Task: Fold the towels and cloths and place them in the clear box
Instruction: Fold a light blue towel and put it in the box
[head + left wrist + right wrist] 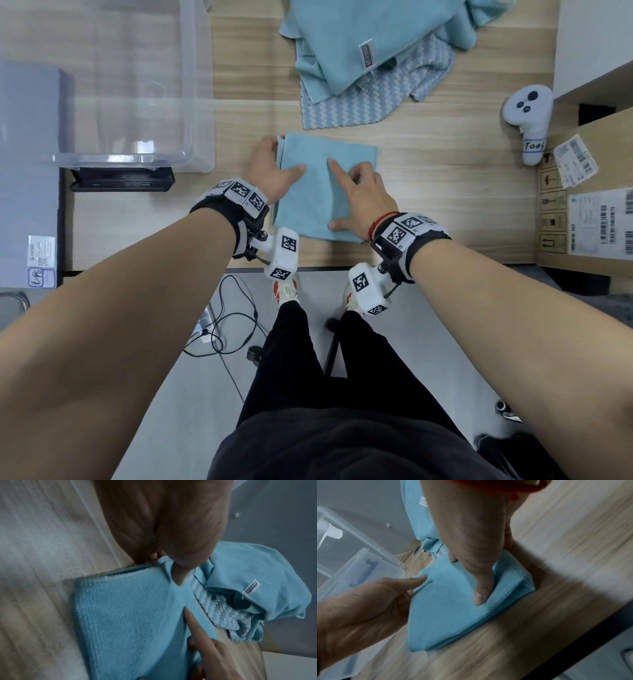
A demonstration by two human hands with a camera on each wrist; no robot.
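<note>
A folded light blue cloth [322, 192] lies on the wooden table [445, 192] near its front edge. My left hand [287, 154] holds the cloth's left edge, with the thumb [180, 540] on top and the fingers wrapped round the far left corner. My right hand [346, 195] rests on the cloth, with the index finger [195, 626] straight on the middle. Its thumb [481, 595] presses by the near edge and the other fingers curl at the right edge. The clear box [137, 159] stands at the left and looks empty. A pile of unfolded blue towels [359, 41] lies behind, on a zigzag-patterned cloth [359, 102].
A white hand controller [527, 116] lies at the right, beside a cardboard box [582, 205] with labels. A black object [123, 178] sits under the clear box's near rim. A grey panel [27, 171] fills the far left. Cables lie on the floor below.
</note>
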